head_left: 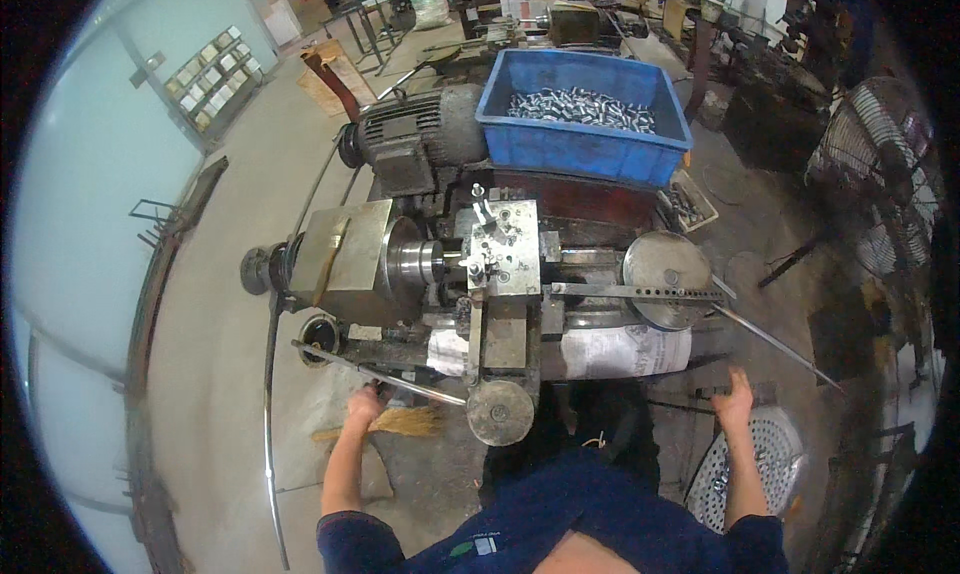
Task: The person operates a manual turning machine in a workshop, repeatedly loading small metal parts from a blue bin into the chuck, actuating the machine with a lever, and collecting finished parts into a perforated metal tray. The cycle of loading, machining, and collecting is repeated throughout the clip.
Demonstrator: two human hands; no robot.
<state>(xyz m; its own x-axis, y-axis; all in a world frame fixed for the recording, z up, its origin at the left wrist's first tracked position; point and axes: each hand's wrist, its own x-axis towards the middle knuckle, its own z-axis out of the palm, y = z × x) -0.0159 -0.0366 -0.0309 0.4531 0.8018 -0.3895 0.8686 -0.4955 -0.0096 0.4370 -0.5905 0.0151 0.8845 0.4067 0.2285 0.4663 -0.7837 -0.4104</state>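
Observation:
My left hand is low beside the lathe, under a slanting lever bar. Its fingers look curled around something dark that I cannot make out. Off the lathe's right front, my right hand is raised above a perforated metal basin that holds small shiny parts. One finger points upward, and no held object shows in this hand. Between my hands stands the small lathe, with its round chuck, a metal tool block and a round disc-shaped handwheel nearest me.
A blue crate of small shiny metal parts sits behind the lathe, right of an electric motor. A second disc and a long rod extend to the right. A straw broom lies on the floor; a fan stands right.

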